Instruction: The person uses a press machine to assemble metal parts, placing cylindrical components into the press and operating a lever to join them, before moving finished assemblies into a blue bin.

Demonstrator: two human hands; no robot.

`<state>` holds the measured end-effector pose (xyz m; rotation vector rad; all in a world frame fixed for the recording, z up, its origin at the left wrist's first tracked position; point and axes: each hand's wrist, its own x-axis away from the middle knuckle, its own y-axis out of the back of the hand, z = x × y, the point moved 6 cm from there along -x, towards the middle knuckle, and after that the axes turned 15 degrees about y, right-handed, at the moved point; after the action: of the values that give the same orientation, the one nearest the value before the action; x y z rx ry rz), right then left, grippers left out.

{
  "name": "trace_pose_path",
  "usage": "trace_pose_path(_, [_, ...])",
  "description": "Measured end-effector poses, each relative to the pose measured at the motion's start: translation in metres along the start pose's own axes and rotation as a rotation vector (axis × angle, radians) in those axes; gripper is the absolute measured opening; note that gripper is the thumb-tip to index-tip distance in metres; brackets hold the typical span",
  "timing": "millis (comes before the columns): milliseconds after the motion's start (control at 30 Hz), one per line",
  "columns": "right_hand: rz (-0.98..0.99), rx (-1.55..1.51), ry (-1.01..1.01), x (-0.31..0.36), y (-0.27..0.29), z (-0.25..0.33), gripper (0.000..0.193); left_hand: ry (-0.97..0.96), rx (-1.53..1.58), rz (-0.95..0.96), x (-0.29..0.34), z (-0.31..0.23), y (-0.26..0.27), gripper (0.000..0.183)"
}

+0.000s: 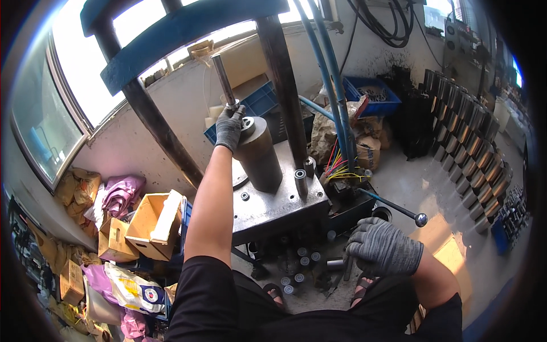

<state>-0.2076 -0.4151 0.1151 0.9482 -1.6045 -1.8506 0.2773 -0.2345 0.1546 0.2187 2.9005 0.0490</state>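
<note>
A metal rod [223, 80] is leaning upright over a dark cylinder [259, 162], which is standing on the steel press table [250, 214]. The gloved left hand [229, 128] is gripping the rod's lower end, its fingers wrapping closely around it, just beside a ring [248, 126] on the cylinder's top. A metal sleeve [301, 183] is standing near the table's right corner. The gloved right hand [384, 245] is hovering near a ball-ended lever [420, 220], its fingers curling inward and pressing together; whether they are pinching anything, I cannot tell. Small round parts [305, 261] are standing below the table. Farther right, metal cylinders [464, 148] are standing in rows. At lower left, a white sack [128, 288] is showing print and a round blue-and-red emblem, lying near an open brown box [149, 228].
</note>
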Motion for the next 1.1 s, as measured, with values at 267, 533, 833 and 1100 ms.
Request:
trace_pose_path(267, [0.437, -0.022, -0.537, 0.043, 0.035, -0.059, 0.039, -0.161, -0.016, -0.08, 0.015, -0.011, -0.001, 0.04])
trace_pose_path(533, [0.643, -0.17, -0.655, 0.068, -0.029, -0.016, 0.095, -0.24, -0.195, -0.206, 0.028, -0.023, -0.002, 0.033])
trace_pose_path(833, [0.327, -0.147, -0.729, 0.088, -0.058, 0.004, 0.062, -0.278, -0.274, -0.336, 0.048, -0.037, 0.002, 0.032])
trace_pose_path(1100, [0.099, -0.04, -0.73, 0.087, -0.048, 0.007, 0.023, -0.222, -0.355, -0.367, 0.059, -0.047, 0.001, 0.034])
